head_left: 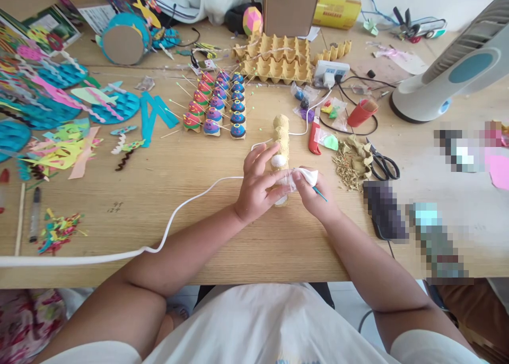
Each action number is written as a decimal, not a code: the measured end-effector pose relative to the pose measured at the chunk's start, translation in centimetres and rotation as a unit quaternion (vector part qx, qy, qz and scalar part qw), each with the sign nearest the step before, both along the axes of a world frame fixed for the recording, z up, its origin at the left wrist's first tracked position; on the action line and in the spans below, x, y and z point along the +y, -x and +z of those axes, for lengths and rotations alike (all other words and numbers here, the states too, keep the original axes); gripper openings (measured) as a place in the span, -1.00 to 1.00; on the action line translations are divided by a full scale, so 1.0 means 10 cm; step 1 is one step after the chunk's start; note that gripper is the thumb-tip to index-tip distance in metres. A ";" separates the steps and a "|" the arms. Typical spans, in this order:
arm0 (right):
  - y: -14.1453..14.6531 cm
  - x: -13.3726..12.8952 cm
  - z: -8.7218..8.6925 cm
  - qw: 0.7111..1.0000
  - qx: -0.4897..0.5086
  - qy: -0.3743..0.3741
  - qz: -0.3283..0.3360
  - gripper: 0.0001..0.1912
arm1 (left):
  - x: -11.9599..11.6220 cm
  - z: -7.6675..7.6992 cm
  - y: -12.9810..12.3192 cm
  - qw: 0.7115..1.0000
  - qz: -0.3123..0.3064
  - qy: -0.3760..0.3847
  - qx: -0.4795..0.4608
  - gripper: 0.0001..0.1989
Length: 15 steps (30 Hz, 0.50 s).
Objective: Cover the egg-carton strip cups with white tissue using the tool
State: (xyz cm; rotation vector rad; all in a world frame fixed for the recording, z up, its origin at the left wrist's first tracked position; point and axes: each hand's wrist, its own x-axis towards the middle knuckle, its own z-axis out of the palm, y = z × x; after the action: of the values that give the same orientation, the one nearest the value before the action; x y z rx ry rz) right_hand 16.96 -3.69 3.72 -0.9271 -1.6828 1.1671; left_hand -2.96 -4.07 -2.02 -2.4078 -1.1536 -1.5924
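An upright strip of egg carton (281,122) lies lengthwise in front of me, its cups pale yellow. A smooth white lump (278,161) sits on one of its lower cups. Over the near end of the strip, my right hand (318,197) grips a soft white clay packet (308,175) in clear plastic, with a thin teal stick (320,194) also held under the fingers. My left hand (260,183) has its thumb and index finger on the packet's left end, while its other fingers are spread over the strip. The fingers partly hide the nearest cups.
Painted carton cups (214,104) with pins stand in rows behind. A red-handled cutter (315,136), scissors (384,162) and torn carton scraps (353,157) lie right. A white cable (170,221) crosses left. A fan (449,83) stands far right; blue carton pieces (115,106) lie left.
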 end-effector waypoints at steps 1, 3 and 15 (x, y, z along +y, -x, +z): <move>0.01 -0.01 -0.01 1.000 0.007 0.001 -0.004 -0.28 | 0.00 -0.01 0.00 1.000 -0.006 0.002 -0.003 -0.62; 0.02 -0.03 -0.04 1.000 0.013 0.004 -0.016 -0.28 | 0.01 -0.02 0.00 1.000 -0.019 0.002 -0.016 -0.63; -0.06 0.04 -0.12 0.985 0.023 0.174 0.002 -0.01 | 0.01 0.03 0.02 0.999 0.034 -0.021 0.007 -0.62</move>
State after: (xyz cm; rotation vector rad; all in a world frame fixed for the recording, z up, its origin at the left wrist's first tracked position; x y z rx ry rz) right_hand 17.55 -3.34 2.55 -1.0978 -1.4695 1.5040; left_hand -3.19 -3.94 -1.72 -2.3243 -1.1745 -1.5616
